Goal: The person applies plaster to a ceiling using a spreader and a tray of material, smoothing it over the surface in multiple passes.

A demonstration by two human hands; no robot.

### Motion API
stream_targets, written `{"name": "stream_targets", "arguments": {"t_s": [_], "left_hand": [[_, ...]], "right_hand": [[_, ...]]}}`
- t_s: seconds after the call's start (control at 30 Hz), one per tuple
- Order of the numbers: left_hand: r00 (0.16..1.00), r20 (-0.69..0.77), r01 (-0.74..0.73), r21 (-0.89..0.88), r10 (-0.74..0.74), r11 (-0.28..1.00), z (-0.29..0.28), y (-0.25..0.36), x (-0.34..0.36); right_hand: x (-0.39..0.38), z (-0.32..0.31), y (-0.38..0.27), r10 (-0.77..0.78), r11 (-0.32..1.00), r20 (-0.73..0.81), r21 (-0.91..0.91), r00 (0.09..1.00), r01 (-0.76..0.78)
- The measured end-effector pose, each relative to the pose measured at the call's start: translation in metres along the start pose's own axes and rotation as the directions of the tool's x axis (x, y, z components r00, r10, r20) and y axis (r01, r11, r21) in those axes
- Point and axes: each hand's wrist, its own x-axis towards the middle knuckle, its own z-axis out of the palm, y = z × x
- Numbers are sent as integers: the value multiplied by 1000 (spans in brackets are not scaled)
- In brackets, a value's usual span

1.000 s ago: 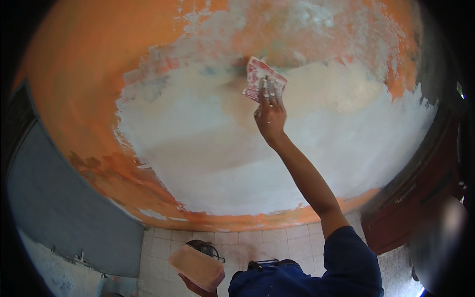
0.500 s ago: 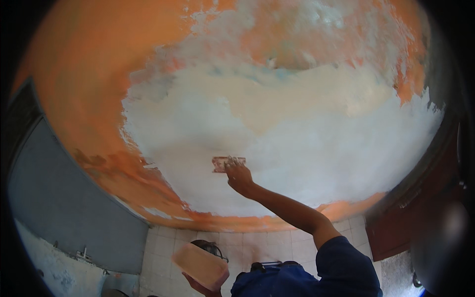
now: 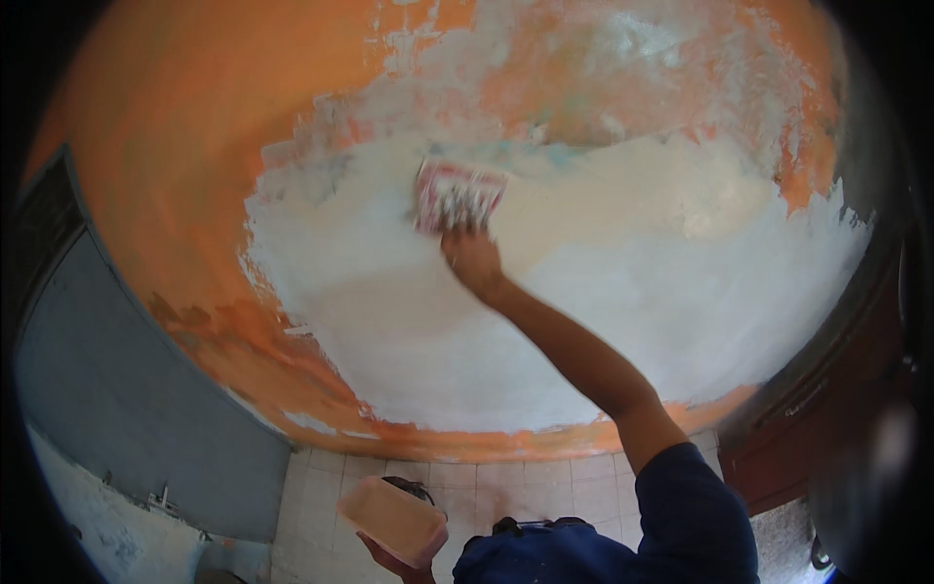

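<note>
My right hand (image 3: 471, 255) grips a plastering trowel (image 3: 459, 187) with a reddish, white-smeared face. It lies near the upper left of the pale plaster patch (image 3: 584, 321) on the orange wall (image 3: 185, 175); whether its blade fully touches the wall cannot be made out. The fingers on the trowel are coated white and slightly blurred. Low in the view, my left hand (image 3: 387, 558) holds a shallow, rectangular, peach-coloured tray (image 3: 394, 518) from beneath, its fingers mostly hidden. What the tray contains cannot be made out.
A grey panel (image 3: 136, 389) stands along the left, and a dark red-brown panel (image 3: 808, 428) at the right. Below the wall runs a pale tiled floor (image 3: 496, 477). A dark object (image 3: 413, 487) shows partly behind the tray.
My right hand has swept the trowel upward over the wall, and its broad face now shows more. The left hand and tray have stayed nearly in place.
</note>
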Motion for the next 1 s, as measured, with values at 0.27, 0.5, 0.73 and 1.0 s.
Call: {"name": "stream_targets", "arguments": {"t_s": [0.27, 0.5, 0.73, 1.0], "left_hand": [[997, -47, -57, 180, 67, 982, -27, 7, -9], [999, -53, -2, 60, 5, 998, -11, 2, -3], [998, 3, -57, 141, 57, 988, 25, -13, 9], [897, 321, -404, 874, 303, 270, 6, 4, -11]], "right_hand": [[-44, -69, -14, 97, 932, 10, 349, 995, -94], [12, -60, 46, 162, 986, -162, 76, 974, -151], [-36, 14, -3, 50, 999, 105, -5, 993, -50], [-124, -17, -55, -56, 860, 219, 506, 974, -65]]}}
